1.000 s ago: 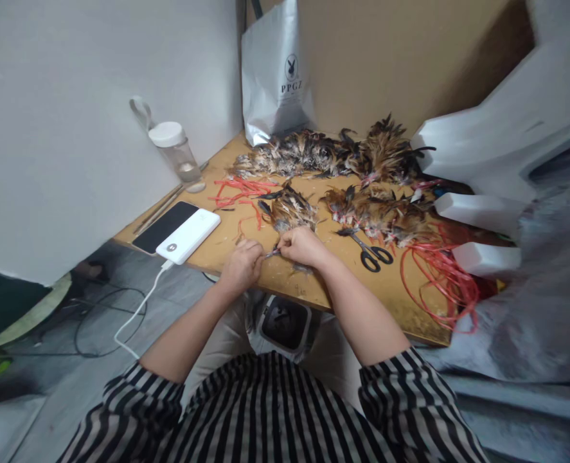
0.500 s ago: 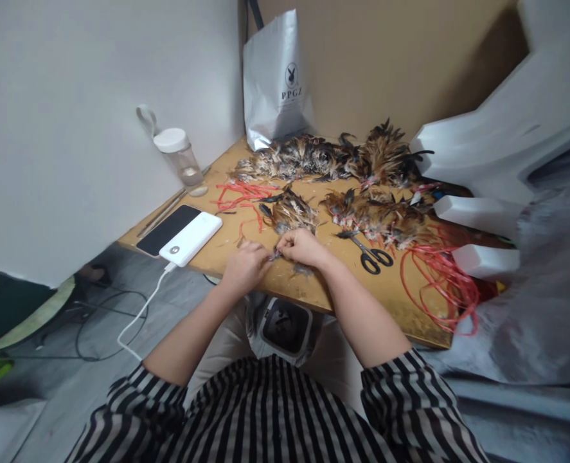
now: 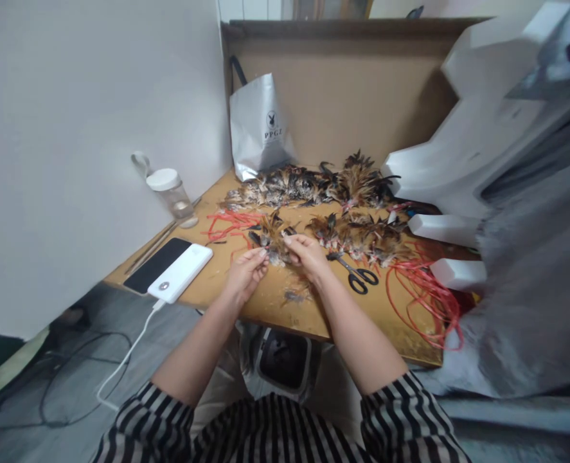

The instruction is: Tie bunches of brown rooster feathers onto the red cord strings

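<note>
My left hand [image 3: 247,275] is closed, thumb and forefinger pinched at the near left edge of a small pile of brown and black feathers [image 3: 272,233]. What that pinch holds is too small to make out. My right hand [image 3: 308,257] is closed too, its fingertips on feathers at the pile's right side. Several loose grey feather bits [image 3: 297,296] lie on the wooden table [image 3: 265,305] below my hands. Black-handled scissors [image 3: 359,276] rest to the right of my right hand. Cut red plastic strips [image 3: 229,223] lie behind my left hand.
A long row of feathers [image 3: 289,186] spans the back, with another feather bunch [image 3: 362,238] at right. A red string coil [image 3: 429,302] hangs over the table's right edge. Power bank [image 3: 181,273], phone [image 3: 157,265], bottle [image 3: 171,193], silver bag [image 3: 258,128] and white foam [image 3: 443,230] stand around.
My hands were close together near the table's front edge; they have moved farther back to the small feather pile and apart. The view has tilted up, showing more behind the table.
</note>
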Demonstrator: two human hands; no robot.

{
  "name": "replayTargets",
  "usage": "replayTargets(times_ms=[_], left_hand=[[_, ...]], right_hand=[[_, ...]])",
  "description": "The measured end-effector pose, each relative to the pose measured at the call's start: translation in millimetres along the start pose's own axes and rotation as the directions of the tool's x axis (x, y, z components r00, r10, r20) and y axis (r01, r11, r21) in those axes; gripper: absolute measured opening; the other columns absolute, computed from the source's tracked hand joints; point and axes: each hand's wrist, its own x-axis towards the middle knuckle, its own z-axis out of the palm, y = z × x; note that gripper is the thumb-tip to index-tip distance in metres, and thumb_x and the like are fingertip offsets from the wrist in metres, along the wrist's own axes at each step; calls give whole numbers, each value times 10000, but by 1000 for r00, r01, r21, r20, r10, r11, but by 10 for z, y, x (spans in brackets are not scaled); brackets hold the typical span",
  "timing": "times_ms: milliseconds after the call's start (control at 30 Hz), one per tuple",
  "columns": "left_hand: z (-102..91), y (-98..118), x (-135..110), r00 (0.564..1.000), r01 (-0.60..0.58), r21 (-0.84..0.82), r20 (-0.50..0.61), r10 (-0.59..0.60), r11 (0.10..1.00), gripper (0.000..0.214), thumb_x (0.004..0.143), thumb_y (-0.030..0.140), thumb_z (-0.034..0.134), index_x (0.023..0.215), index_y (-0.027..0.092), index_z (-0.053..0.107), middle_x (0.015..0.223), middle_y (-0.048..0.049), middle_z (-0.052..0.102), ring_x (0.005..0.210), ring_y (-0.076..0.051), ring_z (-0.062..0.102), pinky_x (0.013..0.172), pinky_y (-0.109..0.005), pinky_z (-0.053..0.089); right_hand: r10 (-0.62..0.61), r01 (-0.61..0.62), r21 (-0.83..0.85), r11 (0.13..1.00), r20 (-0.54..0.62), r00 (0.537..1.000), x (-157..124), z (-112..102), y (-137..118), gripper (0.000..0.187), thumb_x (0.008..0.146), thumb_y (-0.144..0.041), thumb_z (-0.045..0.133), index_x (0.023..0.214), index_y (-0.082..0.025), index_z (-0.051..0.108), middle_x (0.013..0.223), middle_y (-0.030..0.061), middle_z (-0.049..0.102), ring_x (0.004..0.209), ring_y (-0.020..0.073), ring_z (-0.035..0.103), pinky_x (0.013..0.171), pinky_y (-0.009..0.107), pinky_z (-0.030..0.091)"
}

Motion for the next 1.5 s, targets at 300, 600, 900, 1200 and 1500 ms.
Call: replayTargets(times_ms=[300,600,900,1200,1500], left_hand=[[456,-140,324,990,-131,232,73,117,964,271,554,268,722,765,120,637,622,-7,602,524,-57,513,511,-169,394],[572,-97,578,930,-366,448,184,317,816,236,568,286,695,734,129,636,719,-34,636,646,-119,559,674,-254,450],[562,-116,606,927,-374,475,178,329,797,169,581,274,675,681,145,633,648,1,589,582,-95,506,587,-211,417],[467,-219,649,968,-169,221,220,120,961,147,625,260,659,714,153,611,624,28,578,543,-61,489,564,-190,393],[508,-240,607,964,-239,360,200,176,902,211,637,298,658,791,161,618,751,-25,626,682,-122,569,668,-253,457]], right_hand=[[-94,102,38,994,-171,981,77,-117,-2,248,572,-361,677,590,-152,544,424,-70,438,382,45,325,386,186,225],[-350,246,-360,900,-262,899,140,-263,-22,191,659,-324,578,580,-153,603,514,-23,495,516,97,417,511,220,331],[-522,351,-555,754,-182,834,149,-282,-32,161,673,-235,560,526,-172,572,576,-1,511,577,110,456,571,232,357],[47,6,349,937,-144,988,183,-201,62,227,615,-262,652,573,-173,448,430,-76,382,379,46,313,391,184,215],[112,-67,485,872,-64,992,188,-268,-23,249,571,-224,693,624,-169,456,472,-67,452,372,31,336,375,161,205]])
